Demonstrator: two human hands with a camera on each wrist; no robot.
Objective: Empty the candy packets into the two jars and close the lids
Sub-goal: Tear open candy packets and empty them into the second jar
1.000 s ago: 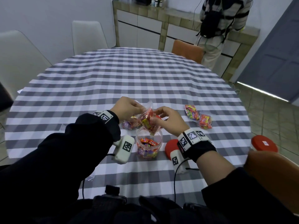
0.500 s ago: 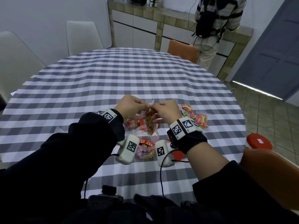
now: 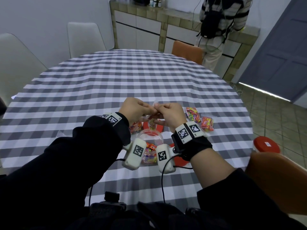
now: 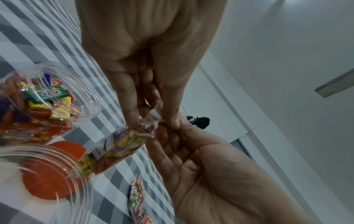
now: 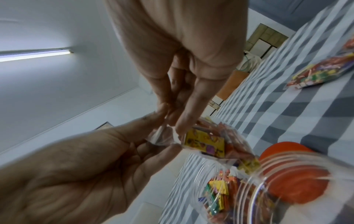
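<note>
Above the open clear jar (image 3: 150,138) both hands meet: the left hand (image 3: 135,110) and the right hand (image 3: 171,114) each pinch the crinkled top edge of a transparent candy packet (image 4: 122,145), thumbs against fingertips, so that the soft film pouch hangs down toward the jar's mouth with its bright square-wrapped sweets bunched at the bottom. The jar is a round, ribbed, see-through plastic one, partly filled with small flat sweets in orange, yellow and green wrappers. Just behind the jar, partly hidden by the hands, a second clear jar (image 4: 55,97) stands on the desk (image 3: 116,77), also holding wrapped sweets. A flat round red lid (image 3: 154,130) lies beyond the jar, and another red lid (image 3: 178,161) lies just right of it, under the right wrist. Farther right of the jar two more filled packets (image 3: 192,114) lie flat, side by side, on the grey-and-white checked cloth. Well to the right of the jar, past the desk's edge, sits a round red stool (image 3: 265,145).
</note>
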